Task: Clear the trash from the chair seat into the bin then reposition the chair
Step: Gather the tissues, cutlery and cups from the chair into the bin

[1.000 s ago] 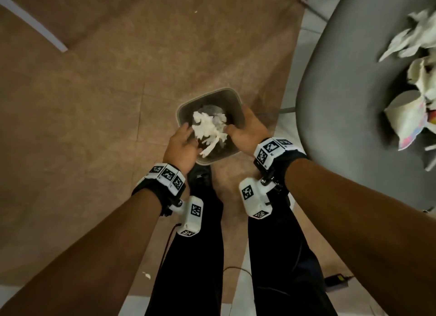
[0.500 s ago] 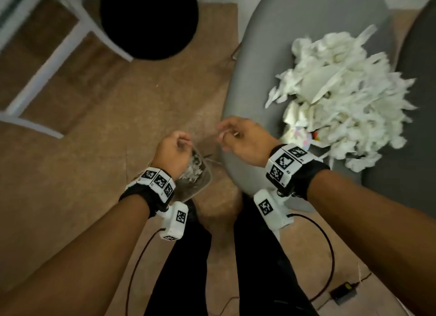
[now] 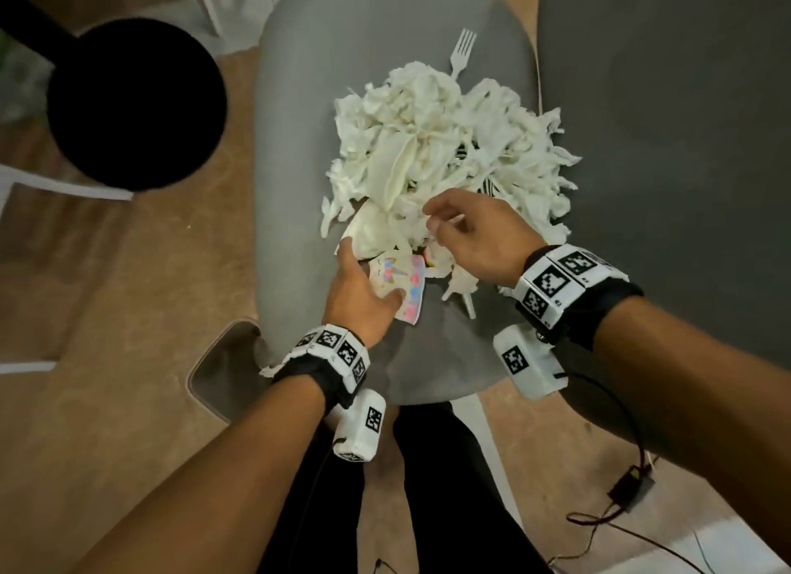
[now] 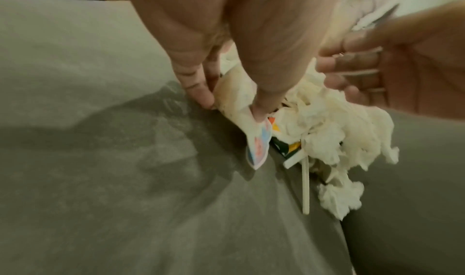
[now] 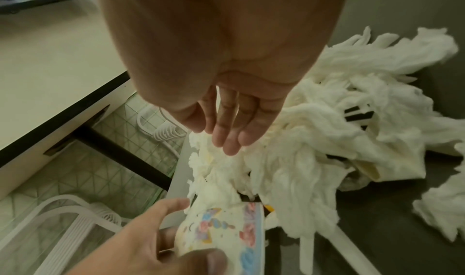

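Note:
A heap of crumpled white tissue (image 3: 449,145) lies on the grey chair seat (image 3: 299,145), with a white plastic fork (image 3: 461,51) at its far edge. At the near edge lies a crushed paper cup (image 3: 400,276) with a colourful print. My left hand (image 3: 368,274) grips that cup (image 4: 241,108) between thumb and fingers. My right hand (image 3: 430,218) hovers just above the heap (image 5: 327,140), fingers (image 5: 226,136) nearly straight and holding nothing. The bin (image 3: 214,372) stands on the floor at the seat's near left corner, partly hidden by my left wrist.
A black round stool (image 3: 132,102) stands to the left on the brown floor. A dark grey surface (image 3: 663,145) borders the seat on the right. A thin white stick (image 4: 305,184) pokes out under the tissue. A cable and adapter (image 3: 631,490) lie on the floor at right.
Both hands have left the bin, where they dropped tissue, and moved up over the chair seat. My left hand has taken hold of the paper cup.

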Demonstrator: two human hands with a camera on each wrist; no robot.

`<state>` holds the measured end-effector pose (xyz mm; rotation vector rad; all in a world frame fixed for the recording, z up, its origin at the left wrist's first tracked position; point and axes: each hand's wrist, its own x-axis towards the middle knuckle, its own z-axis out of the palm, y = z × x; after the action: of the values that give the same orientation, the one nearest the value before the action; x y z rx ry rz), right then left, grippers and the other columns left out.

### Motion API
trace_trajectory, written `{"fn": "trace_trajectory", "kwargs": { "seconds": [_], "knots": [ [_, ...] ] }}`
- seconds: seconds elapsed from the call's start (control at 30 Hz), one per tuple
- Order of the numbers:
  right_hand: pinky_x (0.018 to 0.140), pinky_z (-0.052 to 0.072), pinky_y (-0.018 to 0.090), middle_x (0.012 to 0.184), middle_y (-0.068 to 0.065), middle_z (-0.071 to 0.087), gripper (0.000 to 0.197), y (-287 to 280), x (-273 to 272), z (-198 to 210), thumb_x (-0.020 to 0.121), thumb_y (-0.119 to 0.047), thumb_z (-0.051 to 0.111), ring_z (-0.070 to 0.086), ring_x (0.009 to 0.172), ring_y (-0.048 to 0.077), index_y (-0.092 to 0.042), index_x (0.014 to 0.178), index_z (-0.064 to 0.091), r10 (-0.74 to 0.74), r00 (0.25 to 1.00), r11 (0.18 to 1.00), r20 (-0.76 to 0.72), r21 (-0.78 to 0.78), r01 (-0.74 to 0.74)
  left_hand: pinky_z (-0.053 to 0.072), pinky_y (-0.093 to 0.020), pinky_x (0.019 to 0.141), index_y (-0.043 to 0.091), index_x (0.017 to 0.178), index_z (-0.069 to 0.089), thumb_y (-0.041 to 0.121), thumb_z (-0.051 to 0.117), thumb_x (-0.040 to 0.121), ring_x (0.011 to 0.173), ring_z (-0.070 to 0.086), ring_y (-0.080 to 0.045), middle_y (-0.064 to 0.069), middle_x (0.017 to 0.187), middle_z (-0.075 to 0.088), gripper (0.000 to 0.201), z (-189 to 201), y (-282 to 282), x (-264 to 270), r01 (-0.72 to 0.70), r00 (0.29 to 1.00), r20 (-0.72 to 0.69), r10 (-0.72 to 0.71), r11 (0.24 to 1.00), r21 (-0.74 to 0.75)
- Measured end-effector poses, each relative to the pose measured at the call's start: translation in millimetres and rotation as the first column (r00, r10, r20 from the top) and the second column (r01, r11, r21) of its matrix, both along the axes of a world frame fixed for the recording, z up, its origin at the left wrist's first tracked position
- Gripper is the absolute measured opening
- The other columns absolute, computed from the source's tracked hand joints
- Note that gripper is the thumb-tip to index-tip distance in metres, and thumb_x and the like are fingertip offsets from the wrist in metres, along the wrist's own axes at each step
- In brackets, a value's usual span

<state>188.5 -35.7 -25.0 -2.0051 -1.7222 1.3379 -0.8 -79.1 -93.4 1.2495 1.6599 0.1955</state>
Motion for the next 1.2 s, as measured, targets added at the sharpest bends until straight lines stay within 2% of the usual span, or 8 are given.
{"fn": "trace_trajectory", "kwargs": {
  "seconds": [0.2,0.33,0.53,0.7,0.8,0.9,1.13,1.2],
  "knots": [
    [0.099,0.044,0.039,0.139,0.002,0.048,0.051,7.2,9.8,-15.9,0.087,-0.029,0.064,0.048,0.122,0.028,-0.020,0.135,0.053,0.147,0.937,0.928,0.318,0.285,-0.242,0.054,-0.034,0.089,0.033,0.135,0.035,0.031,0.073,0.066,0.093,0.064,-0.012,0.006,0.110,0.061,0.079,7.8,6.2,-16.3,0.063,0.998,-0.005,-0.063,0.998,0.000],
    [0.110,0.026,0.052,0.157,0.002,0.033,0.079,19.3,6.7,-25.7,0.072,-0.061,0.070,0.028,0.141,0.034,-0.035,0.142,0.044,0.314,0.786,0.914,0.533,0.053,-0.402,0.052,-0.028,0.082,0.030,0.131,0.041,0.023,0.075,0.070,0.091,0.064,-0.012,0.007,0.109,0.060,0.070,16.4,8.6,-32.2,0.023,1.000,-0.013,-0.022,0.999,0.023],
    [0.110,0.024,0.048,0.124,0.004,0.062,0.022,25.4,-5.2,-30.2,0.091,-0.031,0.059,0.047,0.126,0.030,-0.020,0.110,0.064,0.195,0.802,0.899,0.564,0.225,-0.377,0.050,-0.019,0.077,0.030,0.128,0.043,0.017,0.077,0.072,0.094,0.064,-0.003,0.019,0.106,0.059,0.066,14.4,3.3,-47.3,-0.073,0.997,0.017,0.073,0.996,0.056],
    [0.119,0.020,0.045,0.106,0.000,0.065,0.028,28.2,-4.0,-10.8,0.092,-0.017,0.050,0.059,0.111,0.024,-0.017,0.120,0.051,-0.001,0.913,0.884,0.408,0.427,-0.190,0.044,-0.012,0.070,0.027,0.127,0.046,0.016,0.078,0.073,0.096,0.062,-0.009,0.010,0.113,0.061,0.064,12.5,-5.1,-55.3,-0.128,0.992,0.014,0.127,0.989,0.075],
    [0.103,0.040,0.047,0.115,0.011,0.058,0.037,24.9,-2.9,-3.0,0.098,-0.021,0.036,0.056,0.102,0.030,-0.011,0.131,0.049,-0.005,0.944,0.839,0.331,0.515,-0.175,0.047,-0.017,0.073,0.027,0.126,0.047,0.017,0.078,0.073,0.099,0.062,-0.012,0.008,0.115,0.061,0.063,11.0,-10.0,-62.8,-0.153,0.988,0.018,0.153,0.986,0.068],
    [0.071,0.037,0.033,0.100,0.008,0.042,0.033,23.4,-8.6,0.6,0.103,-0.037,0.037,0.042,0.080,0.021,-0.006,0.105,0.049,-0.053,0.963,0.853,0.264,0.514,-0.094,0.049,-0.019,0.074,0.029,0.122,0.049,0.017,0.078,0.072,0.099,0.063,-0.013,0.008,0.111,0.063,0.060,8.4,-14.6,-73.2,-0.186,0.983,0.022,0.184,0.980,0.067],
    [0.075,0.048,0.031,0.092,-0.001,0.066,0.026,18.9,-52.0,0.8,0.104,-0.030,0.042,0.056,0.076,0.017,-0.009,0.119,0.047,-0.005,0.988,0.920,0.156,0.388,-0.057,0.057,-0.032,0.082,0.029,0.117,0.051,0.016,0.078,0.069,0.097,0.066,-0.015,0.006,0.106,0.066,0.056,5.2,-29.1,-101.4,-0.292,0.956,0.050,0.289,0.955,0.059],
    [0.064,0.042,0.035,0.065,0.000,0.053,0.032,17.3,-70.0,2.2,0.104,-0.037,0.039,0.051,0.070,0.024,-0.009,0.092,0.051,0.007,0.979,0.938,0.203,0.337,-0.077,0.057,-0.036,0.085,0.029,0.116,0.052,0.016,0.077,0.068,0.096,0.066,-0.014,0.006,0.106,0.066,0.056,5.2,-33.9,-111.0,-0.326,0.944,0.066,0.323,0.944,0.053]
  ]
}}
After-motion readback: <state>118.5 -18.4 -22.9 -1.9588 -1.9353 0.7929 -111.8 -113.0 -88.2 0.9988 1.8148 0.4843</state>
